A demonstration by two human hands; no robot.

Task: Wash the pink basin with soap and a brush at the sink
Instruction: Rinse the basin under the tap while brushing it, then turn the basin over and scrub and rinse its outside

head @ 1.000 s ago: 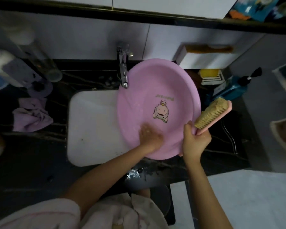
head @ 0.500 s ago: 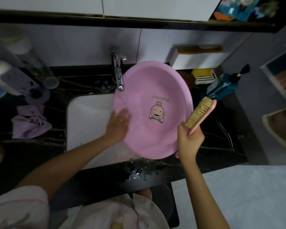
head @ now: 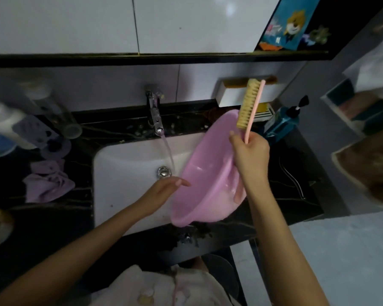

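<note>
Evidently a rinse: the basin stands tipped on edge so water drains off.
Nearest, the left hand [head: 161,193] reaches out flat-fingered to the rim of the pink basin [head: 203,173], likely steadying it, though contact is unclear. Just beyond, the right hand [head: 250,155] curls round the upper rim and the brush [head: 249,104] handle together, bristles parked upward. Past both hands, the tap [head: 155,115] runs into the sink [head: 124,164].

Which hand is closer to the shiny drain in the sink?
Left. The left hand hovers open just in front of the drain; the right hand, gripping the brush, is farther right, over the pink basin's rim.
</note>
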